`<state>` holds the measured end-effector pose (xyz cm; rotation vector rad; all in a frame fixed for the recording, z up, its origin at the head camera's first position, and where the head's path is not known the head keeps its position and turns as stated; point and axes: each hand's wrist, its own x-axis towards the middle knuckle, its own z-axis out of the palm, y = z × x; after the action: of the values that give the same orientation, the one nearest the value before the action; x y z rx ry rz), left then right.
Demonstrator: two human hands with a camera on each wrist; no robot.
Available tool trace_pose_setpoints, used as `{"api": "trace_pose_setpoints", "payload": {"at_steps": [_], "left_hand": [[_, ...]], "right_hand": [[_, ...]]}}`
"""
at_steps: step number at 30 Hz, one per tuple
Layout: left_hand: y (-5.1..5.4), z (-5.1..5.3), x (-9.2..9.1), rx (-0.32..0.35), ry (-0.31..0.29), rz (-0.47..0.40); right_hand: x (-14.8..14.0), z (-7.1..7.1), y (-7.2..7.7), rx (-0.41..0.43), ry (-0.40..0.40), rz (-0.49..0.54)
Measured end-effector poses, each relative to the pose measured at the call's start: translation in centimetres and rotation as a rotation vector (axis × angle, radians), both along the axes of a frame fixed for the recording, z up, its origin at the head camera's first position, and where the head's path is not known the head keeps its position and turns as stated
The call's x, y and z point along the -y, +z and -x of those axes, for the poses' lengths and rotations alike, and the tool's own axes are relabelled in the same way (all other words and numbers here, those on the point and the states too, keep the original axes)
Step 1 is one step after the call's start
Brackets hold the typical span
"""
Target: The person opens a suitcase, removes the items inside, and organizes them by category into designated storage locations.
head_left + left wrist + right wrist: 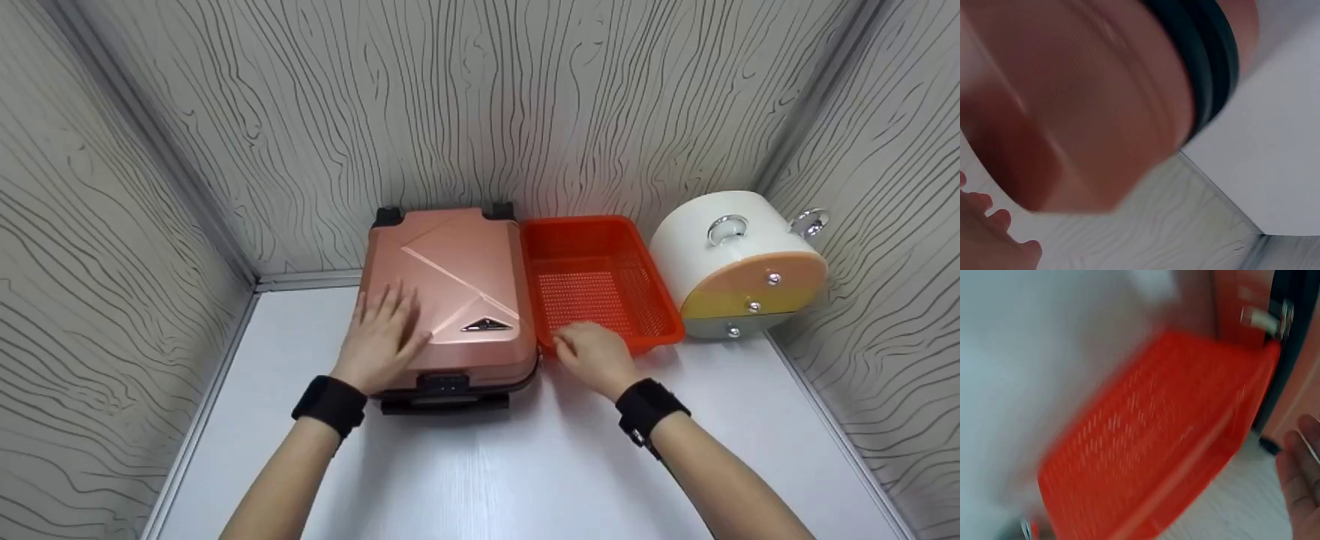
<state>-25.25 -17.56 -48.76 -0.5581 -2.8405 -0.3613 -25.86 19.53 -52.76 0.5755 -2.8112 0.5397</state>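
Right fingers [1293, 481] cropped, basket [1134, 422] blurred

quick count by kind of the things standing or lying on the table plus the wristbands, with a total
Pink suitcase: 1
Red basket: 1
White drawer unit with coloured front: 1
Black wristbands: 2
Total: 5

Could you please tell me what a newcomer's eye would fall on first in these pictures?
Probably the bright red basket, mid-row in the head view. Left of it lies a pink suitcase with the left hand spread over it; right of it stands a white drawer box with coloured fronts.
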Motion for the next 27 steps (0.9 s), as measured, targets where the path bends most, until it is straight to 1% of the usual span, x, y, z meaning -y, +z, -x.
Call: {"api": "trace_pose_setpoints", "payload": {"at_steps": [3,5,6,8,10,14,17,20,23,27], "left_hand": [[-1.0,-1.6,-2.0,-0.041,-0.078,0.081],[-1.6,-2.1,-3.0,-0.054,-0.102,0.12],[-2.0,-2.2,-3.4,-0.061,-0.105,0.135],[-2.5,-2.3,-3.9,-0.07,-0.092,0.147],[-3.0,-2.3,-4.1,-0.08,-0.073,0.154],[-3.6,-2.4,-4.3,-0.105,-0.056,0.162],[-3.7,-2.5,-4.3,-0.124,-0.057,0.183],[-3.6,-2.6,-4.3,-0.13,-0.055,0.19],[-3.5,-2.6,-4.4,-0.124,-0.056,0.179],[-3.6,-2.4,-4.5,-0.117,-0.063,0.166]], "right_hand": [[1.1,-1.5,-2.2,0.041,-0.046,0.051],[1.7,-2.0,-3.5,0.082,-0.092,0.107],[2.0,-2.1,-4.0,0.104,-0.119,0.142],[2.6,-2.2,-4.7,0.154,-0.161,0.217],[3.0,-2.2,-5.3,0.176,-0.181,0.276],[3.8,-2.0,-6.0,0.175,-0.201,0.348],[4.1,-1.9,-6.5,0.153,-0.227,0.387],[4.2,-1.9,-6.8,0.143,-0.249,0.42],[4.1,-1.9,-6.8,0.13,-0.251,0.416],[3.9,-1.8,-6.7,0.108,-0.253,0.367]]}}
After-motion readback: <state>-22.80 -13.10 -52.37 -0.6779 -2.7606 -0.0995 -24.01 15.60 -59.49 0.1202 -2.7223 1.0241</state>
